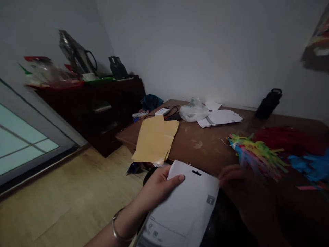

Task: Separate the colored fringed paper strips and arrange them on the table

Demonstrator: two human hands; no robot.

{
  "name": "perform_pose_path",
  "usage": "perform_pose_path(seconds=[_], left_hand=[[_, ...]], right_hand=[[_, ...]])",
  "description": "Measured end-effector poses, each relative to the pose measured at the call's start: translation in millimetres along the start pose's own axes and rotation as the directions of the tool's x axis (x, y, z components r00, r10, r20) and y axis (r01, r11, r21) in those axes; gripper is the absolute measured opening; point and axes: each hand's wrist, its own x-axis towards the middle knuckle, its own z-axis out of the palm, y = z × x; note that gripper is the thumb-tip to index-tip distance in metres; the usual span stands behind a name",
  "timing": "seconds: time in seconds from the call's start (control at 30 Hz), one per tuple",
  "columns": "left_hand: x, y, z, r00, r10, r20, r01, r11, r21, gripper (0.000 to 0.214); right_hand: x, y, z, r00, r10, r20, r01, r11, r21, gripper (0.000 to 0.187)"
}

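Note:
My left hand (160, 185), with a bangle on the wrist, holds the upper left edge of a flat white package (183, 209) with a hang hole, thumb pressed on its face. My right hand (235, 187) is dark and blurred at the package's right edge, close to the brown table (205, 144); I cannot make out whether its fingers grip the package. Just beyond the right hand lies a bundle of multicoloured paper strips (257, 152).
Brown envelopes (155, 139) overhang the table's left edge. Farther back lie a clear plastic bag (194, 111), white papers (221, 118), a white remote with cables (162, 111) and a black bottle (268, 103). Red and blue paper (305, 151) lies right. A dark cabinet (102, 109) stands left.

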Motion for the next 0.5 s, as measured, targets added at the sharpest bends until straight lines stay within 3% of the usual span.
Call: perform_pose_path(seconds=[0.07,0.13,0.2,0.33,0.5], left_hand=[[0.4,-4.8,6.1,1.0,-0.012,-0.001,0.012,0.999,-0.03,0.036],[0.3,-7.0,10.5,1.0,-0.028,-0.004,0.028,0.999,-0.035,0.034],[0.4,-7.2,13.3,0.999,-0.035,-0.01,0.035,0.999,-0.028,0.032],[2.2,-4.9,15.6,0.999,-0.038,-0.026,0.038,0.999,-0.019,0.031],[5.2,-1.6,17.6,0.999,-0.053,-0.01,0.053,0.999,0.001,0.029]], right_hand=[[-3.0,-5.9,2.1,0.945,0.146,0.292,-0.186,0.975,0.117,0.014],[-3.9,-7.7,9.7,0.864,0.248,0.438,-0.322,0.941,0.102,0.011],[-3.0,-4.7,17.9,0.868,0.262,0.421,-0.304,0.952,0.035,0.01],[-1.8,8.6,27.0,0.934,0.169,0.314,-0.143,0.984,-0.105,0.006],[-3.9,17.8,29.2,0.971,0.062,0.231,-0.018,0.982,-0.188,0.004]])
